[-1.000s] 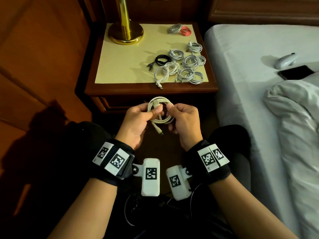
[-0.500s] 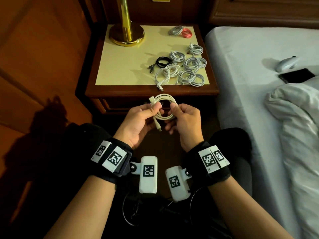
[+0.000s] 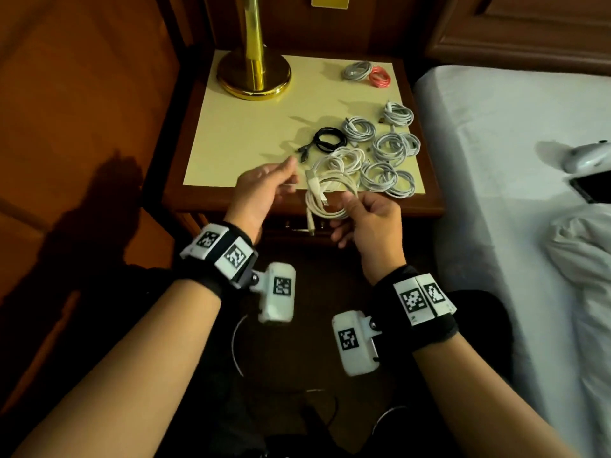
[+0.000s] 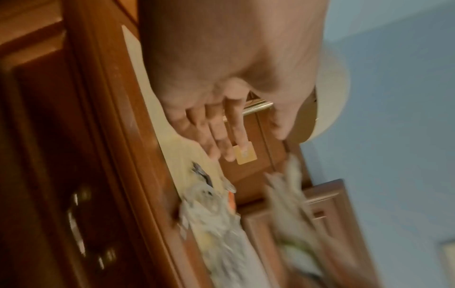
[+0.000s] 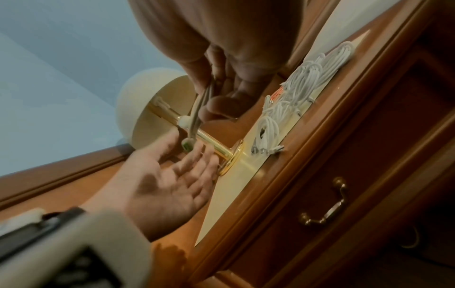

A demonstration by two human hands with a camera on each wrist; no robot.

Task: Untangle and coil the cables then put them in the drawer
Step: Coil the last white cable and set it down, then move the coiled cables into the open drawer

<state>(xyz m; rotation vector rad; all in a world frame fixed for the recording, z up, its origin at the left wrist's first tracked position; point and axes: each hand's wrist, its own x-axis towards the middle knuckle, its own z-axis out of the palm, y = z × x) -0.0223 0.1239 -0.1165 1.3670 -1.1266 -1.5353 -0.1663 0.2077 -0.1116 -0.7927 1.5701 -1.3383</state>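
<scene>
Pinching a coiled white cable between thumb and fingers, the right hand holds it just above the nightstand's near edge. The left hand hovers beside it, fingers spread and empty.

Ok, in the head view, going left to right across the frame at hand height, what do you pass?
Left hand, open and empty → white cable coil → right hand pinching that coil → bed edge → dark phone on the bed.
</scene>
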